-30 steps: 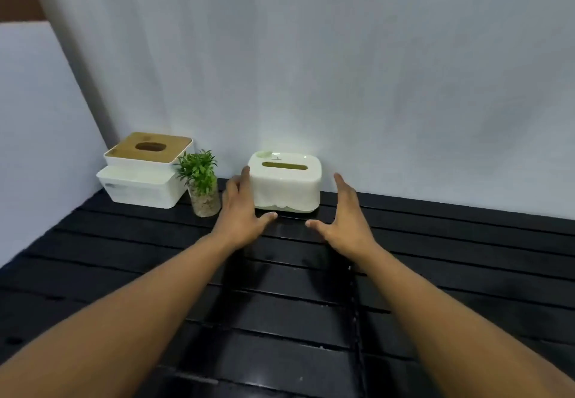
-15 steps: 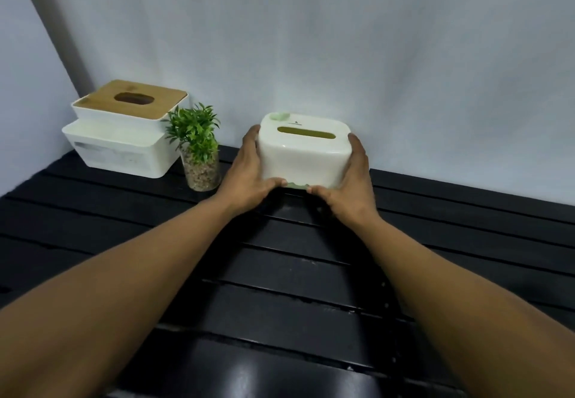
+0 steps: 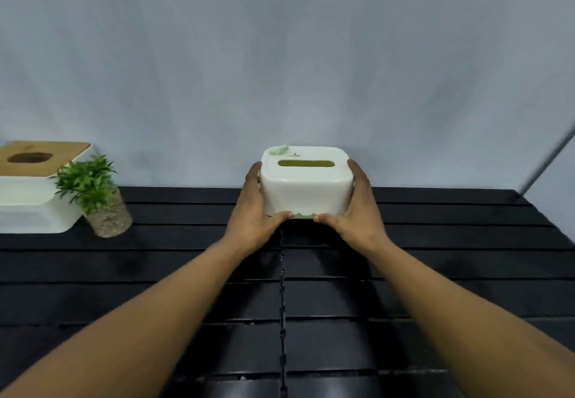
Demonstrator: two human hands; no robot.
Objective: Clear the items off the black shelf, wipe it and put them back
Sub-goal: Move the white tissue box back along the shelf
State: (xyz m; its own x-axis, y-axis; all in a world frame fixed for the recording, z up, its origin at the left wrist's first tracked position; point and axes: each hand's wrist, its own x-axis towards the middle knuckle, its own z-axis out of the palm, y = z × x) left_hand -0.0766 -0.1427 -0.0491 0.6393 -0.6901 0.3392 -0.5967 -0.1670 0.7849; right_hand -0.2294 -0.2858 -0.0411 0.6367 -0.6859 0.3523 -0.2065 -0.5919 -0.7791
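Note:
A white tissue box (image 3: 306,186) with a green base and a slot in its top is at the back middle of the black slatted shelf (image 3: 451,242). My left hand (image 3: 253,211) grips its left side and my right hand (image 3: 357,214) grips its right side, thumbs under the front edge. I cannot tell whether the box rests on the shelf or is just above it. At far left stands a white tissue box with a wooden lid (image 3: 34,189), partly cut off by the frame. A small green plant in a pebble-filled glass (image 3: 96,195) stands next to it.
A pale grey wall (image 3: 280,71) rises directly behind the shelf. The shelf's right end meets a side wall at a corner (image 3: 541,167). A seam (image 3: 282,304) runs front to back down the shelf's middle.
Both hands closed onto the sides of the white tissue box. The view has shifted right, so the wooden-lid box and plant now sit at the far left edge.

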